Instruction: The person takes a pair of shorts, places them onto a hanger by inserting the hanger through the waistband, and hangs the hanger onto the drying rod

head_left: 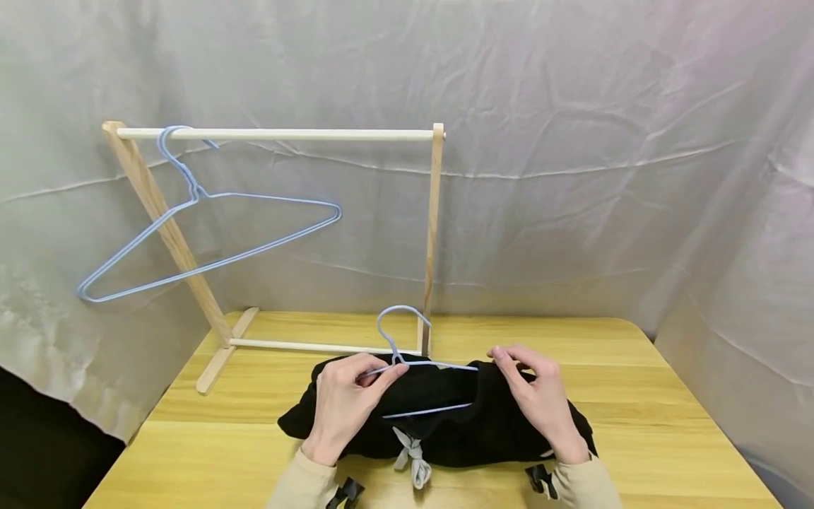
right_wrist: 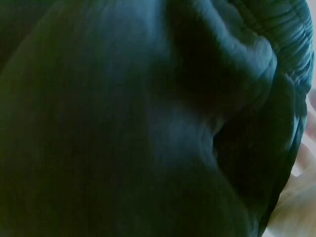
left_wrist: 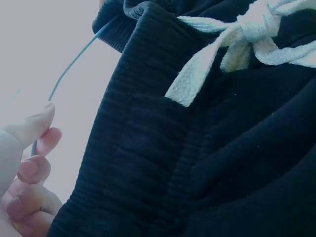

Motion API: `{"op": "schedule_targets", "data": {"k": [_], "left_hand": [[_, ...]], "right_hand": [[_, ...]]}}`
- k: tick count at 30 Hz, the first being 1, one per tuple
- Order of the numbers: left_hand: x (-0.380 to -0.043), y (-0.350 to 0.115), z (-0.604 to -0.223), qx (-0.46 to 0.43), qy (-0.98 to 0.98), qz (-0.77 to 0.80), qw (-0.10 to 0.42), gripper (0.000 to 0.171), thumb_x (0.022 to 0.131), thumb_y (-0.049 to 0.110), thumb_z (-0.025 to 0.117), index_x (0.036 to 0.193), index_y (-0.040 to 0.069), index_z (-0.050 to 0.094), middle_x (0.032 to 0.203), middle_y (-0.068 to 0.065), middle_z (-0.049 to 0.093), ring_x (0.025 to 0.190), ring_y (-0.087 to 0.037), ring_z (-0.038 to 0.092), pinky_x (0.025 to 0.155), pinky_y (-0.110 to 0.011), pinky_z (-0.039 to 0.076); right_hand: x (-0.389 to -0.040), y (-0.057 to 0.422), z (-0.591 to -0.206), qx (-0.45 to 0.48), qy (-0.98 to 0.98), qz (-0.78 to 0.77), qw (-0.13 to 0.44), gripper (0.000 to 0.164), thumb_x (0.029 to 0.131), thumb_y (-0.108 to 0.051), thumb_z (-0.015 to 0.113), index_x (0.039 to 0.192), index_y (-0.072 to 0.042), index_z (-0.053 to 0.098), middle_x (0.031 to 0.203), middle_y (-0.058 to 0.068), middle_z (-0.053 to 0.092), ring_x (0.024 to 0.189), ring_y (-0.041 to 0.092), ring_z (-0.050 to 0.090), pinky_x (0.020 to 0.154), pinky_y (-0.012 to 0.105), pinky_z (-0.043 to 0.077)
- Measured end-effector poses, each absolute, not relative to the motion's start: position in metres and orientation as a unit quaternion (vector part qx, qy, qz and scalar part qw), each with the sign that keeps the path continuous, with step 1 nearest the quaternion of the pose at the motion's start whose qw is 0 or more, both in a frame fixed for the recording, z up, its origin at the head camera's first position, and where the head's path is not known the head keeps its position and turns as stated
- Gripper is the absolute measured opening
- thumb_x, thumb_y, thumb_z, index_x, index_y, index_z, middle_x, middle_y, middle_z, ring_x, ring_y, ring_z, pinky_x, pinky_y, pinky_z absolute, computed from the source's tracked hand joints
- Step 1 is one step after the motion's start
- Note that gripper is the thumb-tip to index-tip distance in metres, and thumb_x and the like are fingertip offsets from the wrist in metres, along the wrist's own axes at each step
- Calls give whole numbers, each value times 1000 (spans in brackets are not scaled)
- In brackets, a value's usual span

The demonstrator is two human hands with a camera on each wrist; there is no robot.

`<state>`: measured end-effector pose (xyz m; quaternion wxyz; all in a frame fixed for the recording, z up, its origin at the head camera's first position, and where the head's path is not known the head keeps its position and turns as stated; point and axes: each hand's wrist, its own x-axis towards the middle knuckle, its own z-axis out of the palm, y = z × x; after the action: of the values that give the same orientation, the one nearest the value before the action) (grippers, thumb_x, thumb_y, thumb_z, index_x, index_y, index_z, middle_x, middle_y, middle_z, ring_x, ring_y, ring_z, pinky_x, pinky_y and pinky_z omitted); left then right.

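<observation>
A pair of black drawstring pants (head_left: 464, 442) lies bunched on the table, its ribbed waistband (left_wrist: 133, 113) facing up with a tied pale drawstring (left_wrist: 256, 27). A light blue wire hanger (head_left: 427, 411) sits partly inside the waist opening. Its hook rises above the cloth, and its right end is hidden in the fabric. My left hand (head_left: 346, 396) pinches the hanger's wire just left of the hook, between thumb and fingers. At the right side of the waist, my right hand (head_left: 540, 396) pinches the waistband edge. The right wrist view is mostly dark cloth.
Behind the pants stands a wooden rack (head_left: 434, 212) with a white top rail (head_left: 318, 134). Blue hangers (head_left: 254, 251) hang at its left end. The wooden table (head_left: 636, 396) extends to the right, with a grey curtain (head_left: 572, 177) behind it.
</observation>
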<state>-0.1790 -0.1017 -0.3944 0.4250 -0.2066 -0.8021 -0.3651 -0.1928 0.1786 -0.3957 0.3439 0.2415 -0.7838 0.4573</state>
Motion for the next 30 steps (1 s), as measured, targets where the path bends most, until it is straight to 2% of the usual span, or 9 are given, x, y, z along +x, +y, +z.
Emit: {"op": "schedule_targets", "data": {"k": [5,13,18,22,26,30], "left_hand": [[-182,-104,-381,-199,-801,-353,440,17,75,33,88,69,25,74,53,13,45,52,6,37,50,-13,28],[-188,-109,-356,-200,-794,-332,469,17,74,31,88,69,22,74,53,13,45,50,6,37,47,-11,26],[-189,-113,-340,-191,-796,-328,472,17,72,29,90,67,22,75,51,12,43,48,5,35,47,-13,25],[-191,-117,-328,-181,-804,-320,468,19,73,32,89,66,22,75,50,11,41,48,3,34,46,-16,23],[-194,-120,-318,-184,-810,-313,461,21,75,33,88,64,22,74,50,10,40,48,1,33,45,-17,22],[-195,-122,-310,-185,-818,-313,445,24,76,35,87,64,20,74,50,9,43,47,-2,35,45,-19,23]], "right_hand": [[-199,182,-385,263,-784,443,347,19,87,10,69,87,-8,77,78,6,74,78,-9,60,71,11,47],[-208,178,-366,309,-772,436,345,23,86,10,69,83,-13,74,70,-1,67,68,-1,55,68,14,45],[-218,171,-341,301,-793,427,314,17,89,4,70,86,-12,76,77,2,73,73,-5,60,70,12,49],[-233,162,-306,279,-822,434,242,13,95,-6,68,104,-6,76,98,10,77,86,-5,63,77,15,53],[-262,149,-268,251,-834,458,177,34,97,-13,65,129,-2,64,120,18,70,106,11,66,90,25,52],[-293,131,-237,243,-832,474,157,52,99,-17,64,146,-1,47,138,22,59,125,31,61,99,39,51]]}}
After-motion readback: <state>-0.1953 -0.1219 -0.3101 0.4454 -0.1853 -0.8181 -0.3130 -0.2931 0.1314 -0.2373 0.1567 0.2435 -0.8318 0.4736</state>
